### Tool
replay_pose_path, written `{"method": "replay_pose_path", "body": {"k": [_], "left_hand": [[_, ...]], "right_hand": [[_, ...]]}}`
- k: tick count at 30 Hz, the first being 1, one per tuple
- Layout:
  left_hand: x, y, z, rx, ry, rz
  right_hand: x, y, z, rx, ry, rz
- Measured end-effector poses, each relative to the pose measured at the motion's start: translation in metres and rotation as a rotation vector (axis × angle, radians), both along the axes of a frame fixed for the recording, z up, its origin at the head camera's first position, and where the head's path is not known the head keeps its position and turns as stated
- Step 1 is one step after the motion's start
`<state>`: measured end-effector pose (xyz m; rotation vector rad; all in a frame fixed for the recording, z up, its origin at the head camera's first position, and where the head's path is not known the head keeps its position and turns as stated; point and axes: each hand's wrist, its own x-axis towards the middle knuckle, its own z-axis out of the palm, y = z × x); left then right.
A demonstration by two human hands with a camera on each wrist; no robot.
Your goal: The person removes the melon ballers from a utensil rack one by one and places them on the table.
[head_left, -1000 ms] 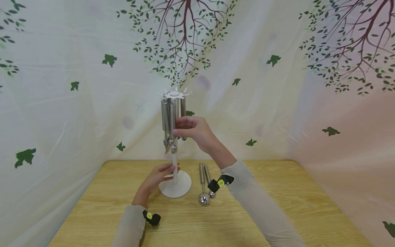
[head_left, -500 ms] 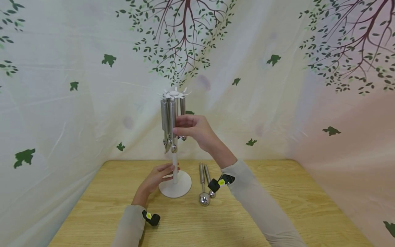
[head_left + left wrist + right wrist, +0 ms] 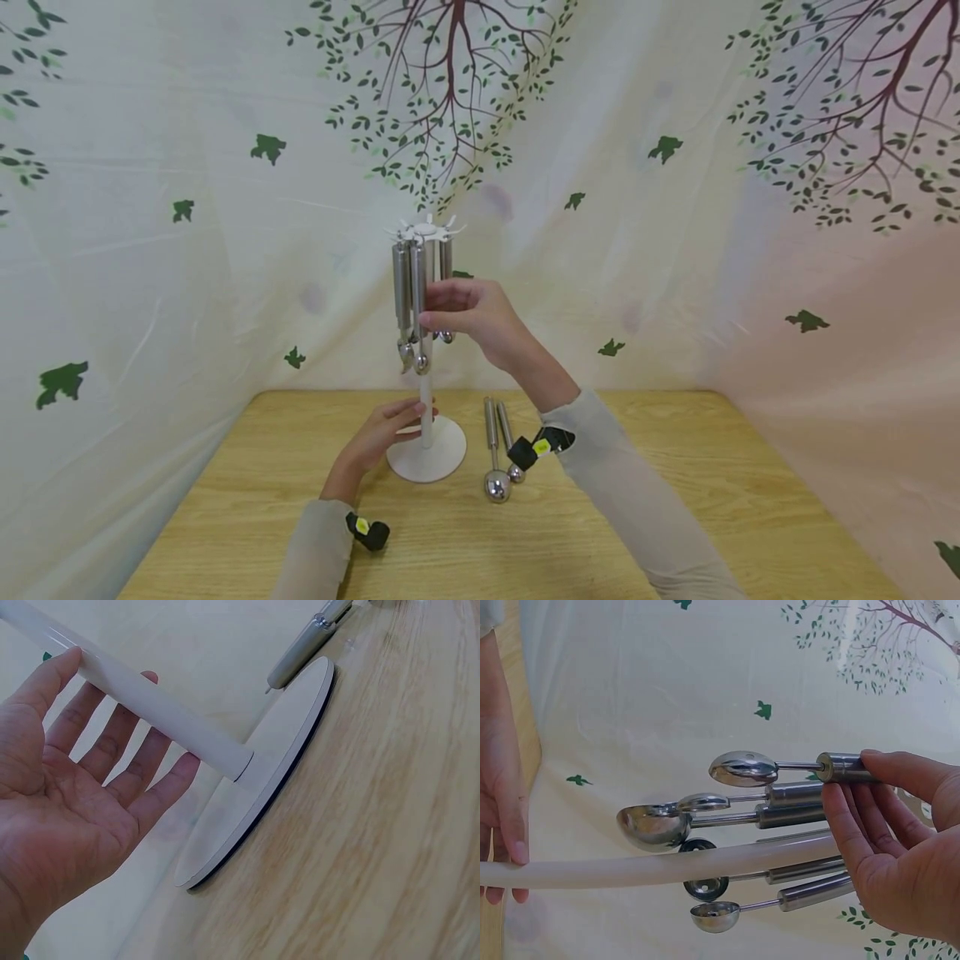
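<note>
A white utensil stand rises from a round base point(image 3: 435, 465), with a ring of hooks point(image 3: 426, 232) on top. My left hand point(image 3: 384, 432) holds its white pole point(image 3: 161, 709) low down, thumb on one side and fingers on the other. Higher up, my right hand point(image 3: 476, 321) pinches the metal handle of a small scoop point(image 3: 742, 769) between thumb and fingers. That scoop hangs upright at the hooks, bowl downward. Several other steel tools hang around the pole, among them a bigger scoop point(image 3: 641, 825), a perforated spoon point(image 3: 706, 887) and a small round scoop point(image 3: 714, 919).
To the right of the base, a large round-bowled scoop point(image 3: 497, 486) and a smaller one point(image 3: 516, 473) lie on the wooden table point(image 3: 637, 500). A pale curtain point(image 3: 600, 275) printed with branches and leaves hangs behind the table.
The hanging tools at the left of the stand have swung slightly and overlap more; the pinched scoop has shifted a little left. Both hands stay almost in place.
</note>
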<state>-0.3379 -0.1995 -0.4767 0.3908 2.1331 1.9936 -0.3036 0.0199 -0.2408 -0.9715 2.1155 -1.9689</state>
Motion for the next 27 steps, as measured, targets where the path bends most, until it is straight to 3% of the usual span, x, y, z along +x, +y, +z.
{"method": "replay_pose_path", "body": {"k": [12, 27], "left_hand": [[-0.001, 0.000, 0.000, 0.000, -0.011, -0.005], [-0.005, 0.000, -0.002, 0.011, -0.007, -0.003]], "right_hand": [[0.003, 0.008, -0.006, 0.012, -0.006, -0.007], [0.001, 0.031, -0.029, 0.012, -0.016, 0.001]]}}
